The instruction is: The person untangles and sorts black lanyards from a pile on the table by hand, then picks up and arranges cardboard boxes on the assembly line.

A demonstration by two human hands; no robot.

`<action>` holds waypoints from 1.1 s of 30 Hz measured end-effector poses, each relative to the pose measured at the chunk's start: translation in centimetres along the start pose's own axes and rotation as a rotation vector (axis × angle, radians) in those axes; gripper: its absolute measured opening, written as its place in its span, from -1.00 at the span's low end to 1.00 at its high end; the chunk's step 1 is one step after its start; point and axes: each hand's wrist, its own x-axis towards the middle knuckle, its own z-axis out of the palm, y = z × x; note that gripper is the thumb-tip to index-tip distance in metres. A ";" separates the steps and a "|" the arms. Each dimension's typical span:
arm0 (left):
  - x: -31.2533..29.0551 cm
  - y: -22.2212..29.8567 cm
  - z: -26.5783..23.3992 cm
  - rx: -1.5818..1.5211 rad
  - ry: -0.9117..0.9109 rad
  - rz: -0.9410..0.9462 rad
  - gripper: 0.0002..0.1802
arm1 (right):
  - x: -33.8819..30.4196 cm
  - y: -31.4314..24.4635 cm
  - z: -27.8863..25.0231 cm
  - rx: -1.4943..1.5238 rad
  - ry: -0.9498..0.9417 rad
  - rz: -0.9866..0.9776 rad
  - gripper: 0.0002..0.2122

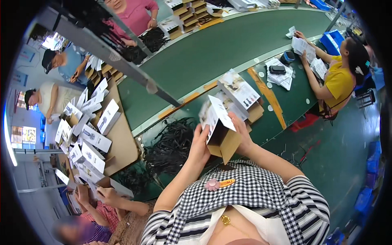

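Observation:
Between my two hands is a printed white cardboard box point(212, 118), its near end open and showing the plain brown inside. My left hand point(199, 143) is closed around its left side. On the other side, my right hand point(242, 135) grips the box near a raised white flap. Just beyond my right hand, another printed white box point(241, 90) with brown inner flaps lies on the green table. A heap of black cables point(171, 145) is spread beside my left forearm.
A green conveyor belt point(179, 65) runs past the far table edge, with a metal post point(157, 92) beside it. Many white boxes point(96, 136) cover the left table, where other people work. At right, a person in yellow point(341, 77) handles papers near a leaflet stack point(281, 81).

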 end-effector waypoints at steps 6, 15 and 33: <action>8.6 -5.6 -1.4 0.566 0.212 0.537 -0.12 | -4.6 4.2 -4.5 -0.332 -0.105 0.397 -0.34; 6.7 -4.7 -8.6 0.565 0.374 0.388 -0.37 | -1.8 2.6 -2.5 -0.171 -0.121 0.095 -0.70; -9.4 1.4 -21.2 0.286 0.589 0.291 -0.82 | 9.0 -4.2 11.0 -0.449 -1.283 -0.213 -0.92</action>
